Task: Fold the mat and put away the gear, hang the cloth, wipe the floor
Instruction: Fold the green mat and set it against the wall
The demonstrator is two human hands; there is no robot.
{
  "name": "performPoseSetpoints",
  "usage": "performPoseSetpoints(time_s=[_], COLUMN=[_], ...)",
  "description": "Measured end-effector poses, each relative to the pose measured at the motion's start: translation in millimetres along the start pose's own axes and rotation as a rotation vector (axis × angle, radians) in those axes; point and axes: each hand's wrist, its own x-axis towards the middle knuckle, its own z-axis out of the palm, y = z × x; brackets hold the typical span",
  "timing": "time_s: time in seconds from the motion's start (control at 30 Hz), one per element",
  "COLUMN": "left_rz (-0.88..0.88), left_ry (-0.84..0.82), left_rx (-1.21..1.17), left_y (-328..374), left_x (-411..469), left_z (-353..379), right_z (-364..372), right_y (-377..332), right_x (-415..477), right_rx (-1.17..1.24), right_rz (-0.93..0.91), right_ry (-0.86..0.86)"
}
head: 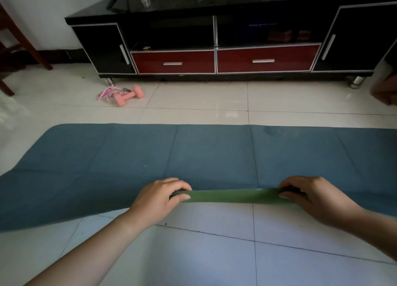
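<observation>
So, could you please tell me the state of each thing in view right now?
mat: spread flat on the floor, unfolded.
green band: stretched straight between both hands.
left hand: grips the band's left end.
right hand: grips the band's right end.
dumbbell: lying on the floor, not put away.
pink straps: bunched beside the dumbbell.
red drawers: both closed.
cabinet doors: both closed.

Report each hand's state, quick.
Left hand: grips one end of the green strip.
Right hand: grips the other end.
</observation>
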Motion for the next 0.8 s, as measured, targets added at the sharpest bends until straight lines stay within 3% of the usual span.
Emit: performPoseSetpoints(time_s=[0.27,0.43,0.8], left_rz=[0.088,0.115,0.252], left_ry=[0.161,0.177,0.179], left_rx=[0.124,0.135,0.195], left_y=[5.4,-0.1,-13.2], left_x=[63.2,97.8,150.1], left_z=[-15.3,-20.2,-24.7], right_z=[-18.1,-24.1,-33.5], right_y=[9.0,9.8,-9.1], right_x=[39.2,60.6,79.0], right_rx=[-0.120,-0.177,-0.266], right_rz=[-0.007,0.026,0.143], right_ry=[0.133,0.217,0.124])
